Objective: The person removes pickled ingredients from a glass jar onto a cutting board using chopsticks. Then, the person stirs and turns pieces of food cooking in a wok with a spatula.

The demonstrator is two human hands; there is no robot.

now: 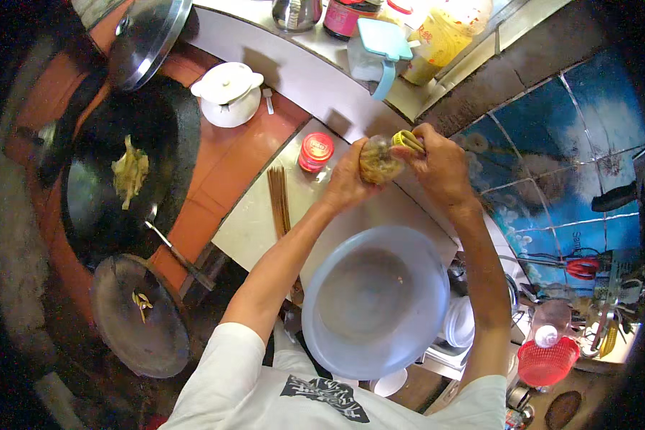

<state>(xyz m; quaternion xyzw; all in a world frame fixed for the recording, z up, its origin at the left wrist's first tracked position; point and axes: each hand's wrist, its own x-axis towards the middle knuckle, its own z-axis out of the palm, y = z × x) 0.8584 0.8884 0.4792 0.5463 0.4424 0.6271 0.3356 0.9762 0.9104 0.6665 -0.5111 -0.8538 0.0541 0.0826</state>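
Note:
My left hand [349,180] is closed around a clear jar [379,159] of yellowish-brown food, tilted toward my right. At the jar's mouth, my right hand [442,164] grips a yellow lid [406,141]; whether the lid still touches the rim cannot be told. Left of my left hand, a small jar with a red lid [316,150] stands on the pale counter [247,217], near a bundle of thin brown sticks [279,199]. Below my hands is a large light-blue plastic basin [376,306]. A dark wok [88,183] at the left holds some pale green-yellow food [130,172].
Between wok and counter, a white lidded pot [229,97] stands on red tiles. A metal ladle [177,252] rests across the wok's edge, above a round board [140,344] with food scraps. A ledge at the top holds a pitcher [373,51] and jars. A red basket [548,360] is at right.

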